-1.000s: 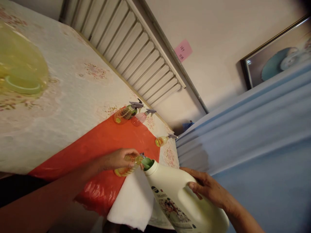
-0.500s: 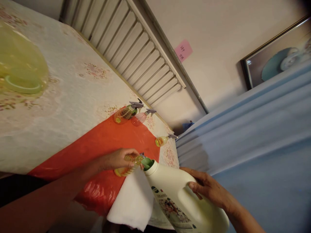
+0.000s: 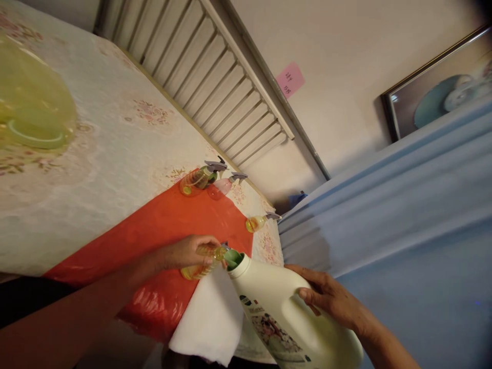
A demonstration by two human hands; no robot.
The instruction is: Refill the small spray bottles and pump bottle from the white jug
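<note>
My left hand (image 3: 198, 251) is closed round a small clear yellow bottle (image 3: 191, 272) standing on the red plastic sheet (image 3: 169, 215). In my right hand (image 3: 326, 294) is a large pale-green jug (image 3: 284, 312) with a printed label, gripped by its handle. The jug is tilted, and its green spout (image 3: 233, 258) meets or nearly meets the bottle's mouth. Any liquid stream between them is too small to make out. Under the jug's mouth lies a folded white cloth (image 3: 211, 318), over the edge of the sheet.
Several spray bottles stand farther back, among them a pink one (image 3: 220, 188) and a yellow one (image 3: 255, 223). A large yellow translucent container (image 3: 34, 97) is on the floral tablecloth (image 3: 115, 133). A metal rail (image 3: 249, 77) and blue curtain (image 3: 403, 205) border the table.
</note>
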